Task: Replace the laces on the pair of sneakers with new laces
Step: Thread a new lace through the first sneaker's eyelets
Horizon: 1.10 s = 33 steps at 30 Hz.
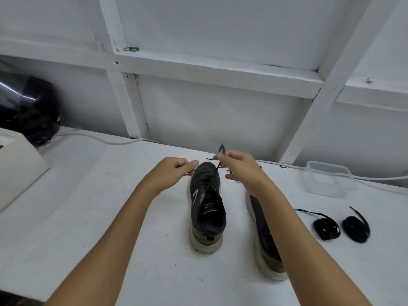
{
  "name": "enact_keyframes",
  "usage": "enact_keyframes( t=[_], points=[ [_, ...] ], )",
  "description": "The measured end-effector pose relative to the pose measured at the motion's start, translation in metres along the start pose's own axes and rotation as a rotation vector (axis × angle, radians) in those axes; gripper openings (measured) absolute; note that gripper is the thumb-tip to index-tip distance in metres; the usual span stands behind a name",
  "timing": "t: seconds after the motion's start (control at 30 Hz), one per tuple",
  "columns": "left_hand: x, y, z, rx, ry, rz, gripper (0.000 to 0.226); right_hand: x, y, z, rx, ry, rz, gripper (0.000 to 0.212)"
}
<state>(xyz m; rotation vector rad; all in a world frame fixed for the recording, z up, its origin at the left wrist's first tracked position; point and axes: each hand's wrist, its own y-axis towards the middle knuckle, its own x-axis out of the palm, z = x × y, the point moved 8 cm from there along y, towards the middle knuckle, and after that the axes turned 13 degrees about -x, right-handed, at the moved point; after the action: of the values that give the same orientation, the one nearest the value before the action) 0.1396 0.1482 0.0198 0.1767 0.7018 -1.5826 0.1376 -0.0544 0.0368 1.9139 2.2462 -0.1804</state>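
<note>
Black sneakers (pixel 207 206) with white soles and olive heels stand on a white bench (pixel 92 206) beside black coiled laces (pixel 326 226).

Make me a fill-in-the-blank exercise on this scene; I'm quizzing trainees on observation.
1. Both hands, left hand and right hand, pull the old lace of the ___ sneaker.
2. Two coiled new laces lie to the ___ of the right sneaker.
3. The clear plastic container holds ___.

Answers: left; right; nothing

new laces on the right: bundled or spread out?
Bundled. Both new laces lie as tight dark coils on the table, one tail trailing from each.
</note>
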Motion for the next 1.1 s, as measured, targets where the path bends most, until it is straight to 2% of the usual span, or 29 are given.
enact_keyframes(
  t=[0.13,0.23,0.3,0.37,0.43,0.5,0.57,0.63,0.7,0.8,0.9,1.0,1.03,1.1],
  points=[
    [-0.026,-0.003,0.004,0.006,-0.178,0.056,0.044,-0.018,0.001,-0.018,-0.062,0.422,0.144,0.026],
    [-0.039,-0.001,-0.001,0.003,-0.263,0.098,0.042,-0.046,-0.002,-0.024,-0.087,0.561,0.344,0.031],
    [-0.045,-0.002,-0.007,0.016,-0.262,0.122,0.044,-0.066,-0.009,-0.014,-0.046,0.401,0.468,0.03],
    [-0.046,-0.004,-0.017,0.015,-0.201,0.15,0.044,-0.081,-0.018,0.006,0.061,0.044,0.509,0.03],
    [-0.042,-0.005,-0.029,-0.011,-0.064,0.172,0.042,-0.086,-0.023,0.028,0.177,-0.393,0.392,0.031],
    [-0.035,-0.005,-0.042,-0.056,0.055,0.18,0.044,-0.083,-0.029,0.046,0.309,-0.801,0.193,0.027],
    [-0.027,-0.005,-0.055,-0.12,0.146,0.167,0.043,-0.076,-0.036,0.05,0.388,-1.014,0.083,0.028],
    [-0.02,-0.008,-0.066,-0.169,0.194,0.146,0.042,-0.071,-0.038,0.046,0.391,-1.095,0.064,0.042],
    [-0.017,-0.009,-0.073,-0.192,0.202,0.139,0.042,-0.065,-0.034,0.041,0.354,-1.124,0.075,0.046],
    [-0.017,-0.01,-0.077,-0.199,0.192,0.131,0.041,-0.051,-0.022,0.036,0.191,-1.064,0.081,0.038],
    [-0.015,-0.01,-0.074,-0.182,0.169,0.111,0.042,-0.024,-0.013,0.029,-0.021,-0.809,-0.028,0.02],
    [-0.01,-0.012,-0.062,-0.149,0.132,0.083,0.042,0.004,-0.015,0.017,-0.125,-0.566,-0.125,0.018],
    [-0.007,-0.013,-0.056,-0.132,0.128,0.077,0.042,0.011,-0.015,0.012,-0.152,-0.541,-0.143,0.018],
    [-0.004,-0.014,-0.044,-0.097,0.131,0.07,0.043,0.025,-0.012,0.004,-0.214,-0.595,-0.183,0.033]
  ],
)
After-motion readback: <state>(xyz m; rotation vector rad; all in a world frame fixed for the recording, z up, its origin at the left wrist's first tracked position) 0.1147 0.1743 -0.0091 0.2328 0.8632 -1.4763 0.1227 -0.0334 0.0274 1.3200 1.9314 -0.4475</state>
